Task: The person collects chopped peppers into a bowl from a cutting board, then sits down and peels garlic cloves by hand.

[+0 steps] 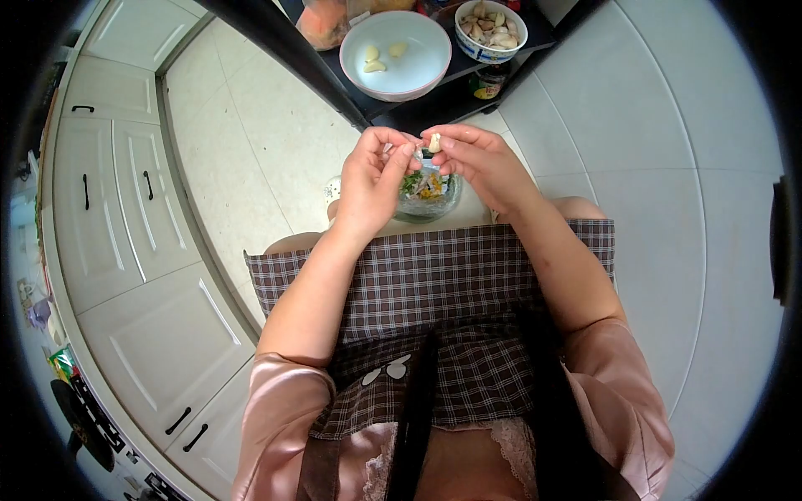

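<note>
Both hands are raised close together in the upper middle, over a glass bowl with green, yellow and pale scraps in it. My right hand pinches a pale garlic clove between thumb and fingers. My left hand is closed on a whitish piece of garlic skin right beside the clove. A large white bowl on the shelf beyond the hands holds several peeled cloves. To its right, a smaller patterned bowl is filled with unpeeled garlic.
The dark shelf stands ahead, with a jar on its lower level and plastic bags at its upper left. Pale cabinets line the left side. A checked apron covers the lap.
</note>
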A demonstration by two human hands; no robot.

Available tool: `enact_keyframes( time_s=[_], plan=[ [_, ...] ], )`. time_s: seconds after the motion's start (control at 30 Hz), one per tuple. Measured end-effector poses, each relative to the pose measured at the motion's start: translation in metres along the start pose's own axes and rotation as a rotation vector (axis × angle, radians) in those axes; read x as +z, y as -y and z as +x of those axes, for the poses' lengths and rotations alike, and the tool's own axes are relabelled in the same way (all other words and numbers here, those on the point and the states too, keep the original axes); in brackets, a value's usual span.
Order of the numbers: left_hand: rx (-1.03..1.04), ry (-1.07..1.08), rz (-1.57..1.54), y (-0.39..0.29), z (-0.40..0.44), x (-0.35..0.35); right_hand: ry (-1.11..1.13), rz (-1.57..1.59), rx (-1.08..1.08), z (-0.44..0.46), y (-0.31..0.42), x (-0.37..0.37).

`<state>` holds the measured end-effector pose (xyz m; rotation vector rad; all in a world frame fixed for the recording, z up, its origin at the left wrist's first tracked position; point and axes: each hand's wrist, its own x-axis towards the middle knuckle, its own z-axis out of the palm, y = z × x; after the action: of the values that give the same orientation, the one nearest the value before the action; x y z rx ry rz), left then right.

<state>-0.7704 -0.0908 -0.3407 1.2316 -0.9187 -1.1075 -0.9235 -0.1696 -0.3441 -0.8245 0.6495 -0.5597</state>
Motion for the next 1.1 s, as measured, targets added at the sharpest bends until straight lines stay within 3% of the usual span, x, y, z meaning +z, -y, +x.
enact_keyframes(
  time_s=[0.17,0.63,0.83,1.1],
  plan=[
    [-0.042,0.006,-0.037,-0.002,-0.001,0.002,0.059,0.087,0.046,-0.002,0.0,0.001],
    [0.183,-0.069,0.383,-0.008,-0.002,0.002,0.045,-0.04,-0.023,-0.003,-0.004,0.001],
    [0.202,-0.073,0.397,-0.007,-0.002,0.001,0.035,-0.143,-0.07,-0.003,-0.005,0.0],
    [0.096,0.057,0.4,-0.014,0.003,-0.007,0.088,-0.252,-0.106,-0.003,0.0,0.0]
  ],
)
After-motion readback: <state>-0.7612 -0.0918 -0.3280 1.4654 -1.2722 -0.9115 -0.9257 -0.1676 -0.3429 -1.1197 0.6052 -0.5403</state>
